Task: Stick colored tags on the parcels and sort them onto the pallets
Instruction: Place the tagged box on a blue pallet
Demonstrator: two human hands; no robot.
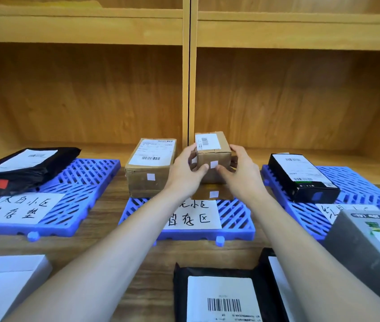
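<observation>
Wooden shelving behind bench. Left hand (188, 169) and right hand (240, 169) grasp tagged small carton (212, 156) over middle pallet (235, 219); sorting step, lower onto box beneath (212, 194).

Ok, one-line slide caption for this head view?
Both hands, left hand and right hand, set a white-tagged small cardboard box on another box on the middle blue pallet.

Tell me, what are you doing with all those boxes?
A person is sorting parcels onto blue pallets. Both hands, left and right, hold a small cardboard box with a white tag, placing it atop another box on the middle pallet, beside a bigger white-tagged box. A black bag with a red tag lies on the left pallet, and a black box on the right pallet. More parcels wait in front.
</observation>
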